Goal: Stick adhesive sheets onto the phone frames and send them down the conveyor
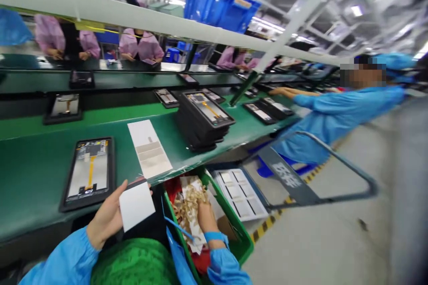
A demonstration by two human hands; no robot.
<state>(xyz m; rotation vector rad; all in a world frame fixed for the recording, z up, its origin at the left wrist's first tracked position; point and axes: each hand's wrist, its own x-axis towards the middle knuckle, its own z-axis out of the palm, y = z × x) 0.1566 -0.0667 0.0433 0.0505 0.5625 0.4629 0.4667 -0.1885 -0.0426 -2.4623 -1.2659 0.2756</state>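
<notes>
My left hand (pixel 107 216) is closed on a white rectangular piece (pixel 137 204), flat like a card with a dark strip along its far edge, held in front of the bench edge. My right hand (pixel 204 213), with a blue band on the wrist, reaches down into a green bin (pixel 245 249) filled with crumpled tan and white scraps (pixel 189 200). Its fingers merge with the scraps, so their grip is hidden. On the bench near my left hand lies an opened tablet (pixel 90 171) with its circuit board and orange ribbon cable showing. Beside it rests a white sheet with beige strips (pixel 149 149).
A stack of opened tablets (pixel 205 120) stands on the green bench (pixel 30 173). Right of the bin are a white compartment tray (pixel 240 193) and a grey metal-framed trolley (pixel 351 193). A co-worker in blue (pixel 334 115) sits farther along. A slanted post (pixel 267 57) rises from the bench.
</notes>
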